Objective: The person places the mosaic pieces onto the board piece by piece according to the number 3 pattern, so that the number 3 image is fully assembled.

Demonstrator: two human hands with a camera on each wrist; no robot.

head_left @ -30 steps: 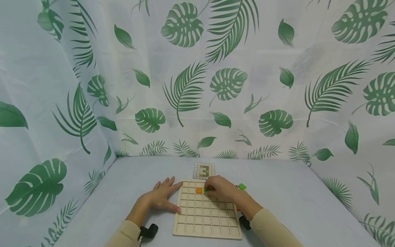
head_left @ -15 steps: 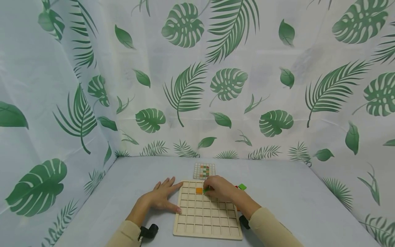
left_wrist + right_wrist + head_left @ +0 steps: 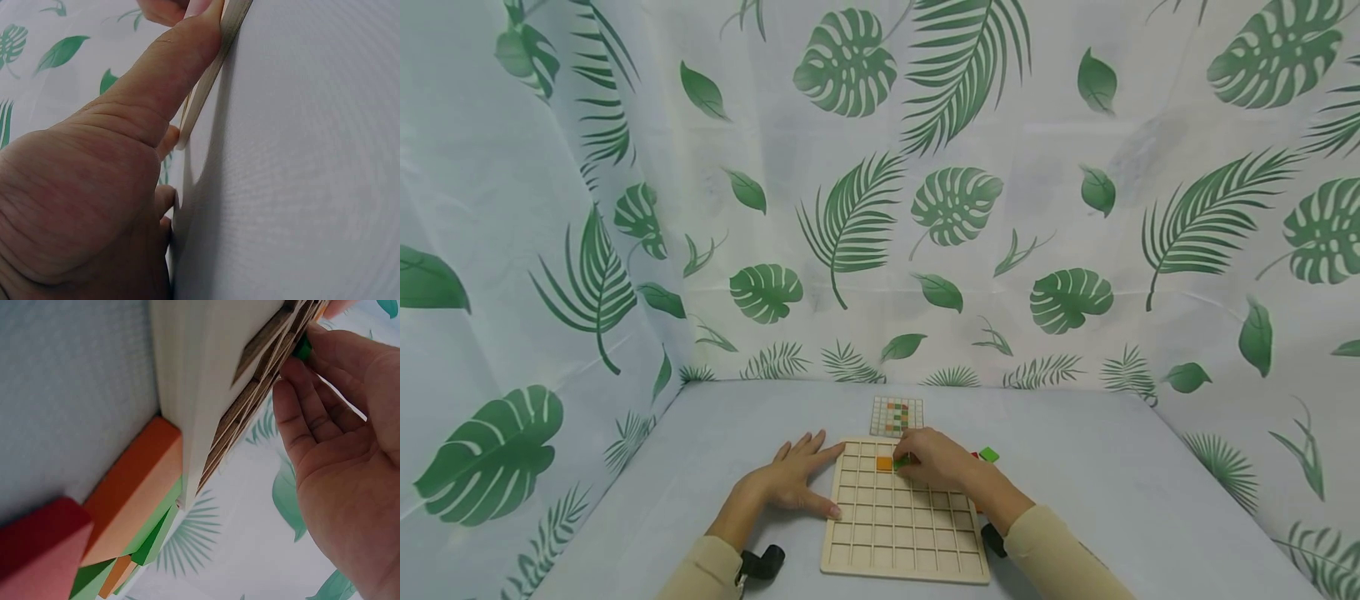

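A pale wooden grid board lies on the table between my hands. One orange square tile sits in a cell near its far side. Just right of that tile, my right hand pinches a green tile between thumb and fingers, at the board's surface. The fingers partly cover the green tile, so whether it lies flat in its cell I cannot tell. My left hand rests with fingers spread at the board's left side. Its thumb touches the board's edge, and its index fingertip is at the far left corner.
A small card with a coloured grid pattern lies beyond the board. Loose tiles are by the board's right edge, including a green tile, an orange tile and a red tile. A leaf-printed curtain stands behind the table.
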